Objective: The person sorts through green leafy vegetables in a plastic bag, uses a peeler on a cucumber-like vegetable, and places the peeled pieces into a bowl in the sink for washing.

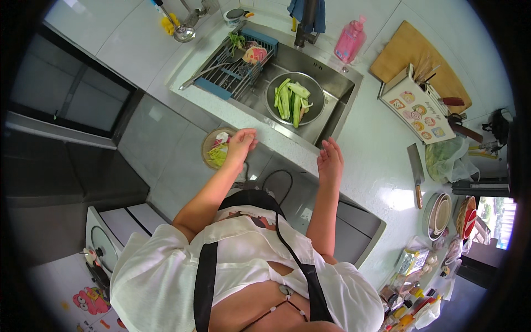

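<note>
Both my hands are held in front of the counter edge, near the sink [338, 91]. My left hand [242, 146] is empty, its fingers loosely bent and pointing right. Over the near counter edge, my right hand [330, 159] has its fingers raised and a little apart, with nothing in it. A round metal bowl [315, 113] in the sink holds long pieces of pale and dark green vegetable [285, 102]. Left of the bowl, a blue and metal drying rack [213, 87] spans the sink. On the rack lie a leafy green bunch [237, 40], a pink and white item [255, 54] and a long-handled utensil [206, 72].
A cleaver [415, 166] lies on the right counter near a knife holder [416, 113] and cutting board [406, 50]. A pink soap bottle [350, 41] stands behind the sink. On the floor is a round bin [207, 146] with scraps. Bowls [438, 216] and packages crowd the far right.
</note>
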Action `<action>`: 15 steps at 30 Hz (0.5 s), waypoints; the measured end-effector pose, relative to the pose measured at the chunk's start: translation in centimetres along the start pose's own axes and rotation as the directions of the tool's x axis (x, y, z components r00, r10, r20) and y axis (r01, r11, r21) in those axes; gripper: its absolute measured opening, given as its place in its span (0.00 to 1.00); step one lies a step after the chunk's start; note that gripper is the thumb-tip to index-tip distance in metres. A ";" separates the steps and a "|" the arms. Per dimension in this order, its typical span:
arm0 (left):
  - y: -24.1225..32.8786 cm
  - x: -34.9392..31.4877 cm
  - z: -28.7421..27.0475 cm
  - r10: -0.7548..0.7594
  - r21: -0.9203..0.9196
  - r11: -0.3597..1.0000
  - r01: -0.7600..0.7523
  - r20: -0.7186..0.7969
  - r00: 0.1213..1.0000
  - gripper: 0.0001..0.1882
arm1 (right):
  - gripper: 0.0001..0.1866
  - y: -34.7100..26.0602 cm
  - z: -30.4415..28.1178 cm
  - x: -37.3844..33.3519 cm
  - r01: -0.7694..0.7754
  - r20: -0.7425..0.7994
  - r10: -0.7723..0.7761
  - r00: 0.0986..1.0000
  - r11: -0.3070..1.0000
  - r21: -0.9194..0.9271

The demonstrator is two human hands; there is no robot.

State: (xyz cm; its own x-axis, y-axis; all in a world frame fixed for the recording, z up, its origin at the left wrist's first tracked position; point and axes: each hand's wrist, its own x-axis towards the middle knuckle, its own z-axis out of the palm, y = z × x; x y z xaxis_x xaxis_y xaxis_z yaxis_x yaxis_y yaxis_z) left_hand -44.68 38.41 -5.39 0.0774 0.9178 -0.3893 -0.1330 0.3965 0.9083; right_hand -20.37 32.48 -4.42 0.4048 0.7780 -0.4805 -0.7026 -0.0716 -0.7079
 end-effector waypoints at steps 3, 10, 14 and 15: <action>0.3 1.4 0.4 -0.016 -0.054 0.998 0.015 -0.011 1.000 0.09 | 0.14 -1.0 0.4 1.1 0.036 -0.048 -0.040 0.998 0.997 -0.073; 2.5 7.0 0.4 0.039 -0.075 0.997 -0.034 0.055 0.998 0.09 | 0.14 -2.3 5.2 8.6 0.215 0.056 -0.210 0.976 0.883 -0.417; 4.6 12.5 0.1 0.066 -0.056 0.997 -0.060 0.119 0.991 0.09 | 0.15 -2.5 9.6 14.2 0.357 0.193 -0.300 0.934 0.753 -0.554; 5.0 13.6 0.3 0.059 -0.044 0.998 -0.054 0.137 0.989 0.09 | 0.15 -2.9 10.7 14.9 0.358 0.199 -0.301 0.933 0.701 -0.617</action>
State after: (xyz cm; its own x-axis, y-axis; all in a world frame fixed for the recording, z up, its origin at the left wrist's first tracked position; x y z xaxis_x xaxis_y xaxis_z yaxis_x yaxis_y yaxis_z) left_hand -44.01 52.86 -6.13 0.2044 0.9285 -0.3100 -0.1799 0.3469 0.9205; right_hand -18.58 50.94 -4.02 0.4726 0.8713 -0.1319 0.0133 -0.1567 -0.9876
